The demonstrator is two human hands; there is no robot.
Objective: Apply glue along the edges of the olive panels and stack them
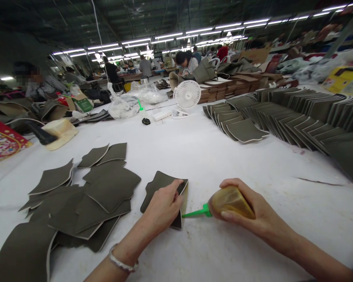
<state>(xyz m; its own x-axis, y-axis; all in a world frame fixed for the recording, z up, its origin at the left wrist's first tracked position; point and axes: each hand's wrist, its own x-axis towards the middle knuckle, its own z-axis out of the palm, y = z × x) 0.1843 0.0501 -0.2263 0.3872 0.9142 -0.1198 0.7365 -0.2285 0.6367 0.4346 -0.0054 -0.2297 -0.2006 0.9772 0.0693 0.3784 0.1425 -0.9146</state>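
Observation:
My right hand [248, 203] is wrapped round a squeeze bottle [228, 201] of amber liquid that looks like glue. The bottle lies tilted to the left, and its green nozzle [195, 212] reaches the edge of a dark grey-green leather-like piece [157, 184]. With curled fingers and the index finger stretched along the edge, my left hand [164, 201] grips and presses that piece against the white table. A yellowish strip [185, 196] shows along the piece's right edge. My left hand covers part of the piece.
Loose matching pieces [106, 190] lie overlapped at left. Long rows of fanned pieces [282, 117] stand at right. Further back are a white fan [187, 95], a pale block with a dark handle [60, 133] and plastic bags [123, 106]. Several people work in the background.

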